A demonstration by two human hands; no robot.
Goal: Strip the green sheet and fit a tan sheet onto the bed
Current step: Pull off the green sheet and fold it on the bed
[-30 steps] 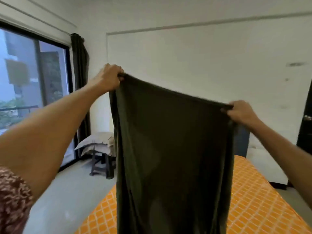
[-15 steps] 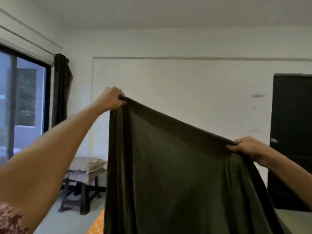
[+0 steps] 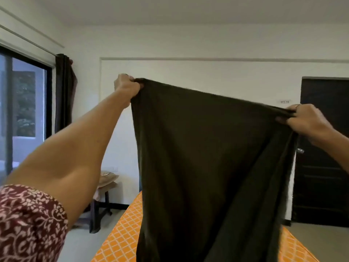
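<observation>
Fingers of the left hand are curled tight around one top corner of the sheet, and the right hand is clamped in the same way on the other corner. The green sheet is held up above the bed, well off the mattress, and it hangs down in front of it as one doubled panel. The corners are kept wide apart and high, probably so that the cloth is stretched flat and its lower part does not drag on the bed. The left corner is held higher than the right, so the top edge slopes. The orange mattress is seen bare on both sides of the sheet, so the stripping is judged to be done. No tan sheet is visible. Beyond the bed, at its left, pillows are stacked on a stool, it seems to keep them out of the way.
</observation>
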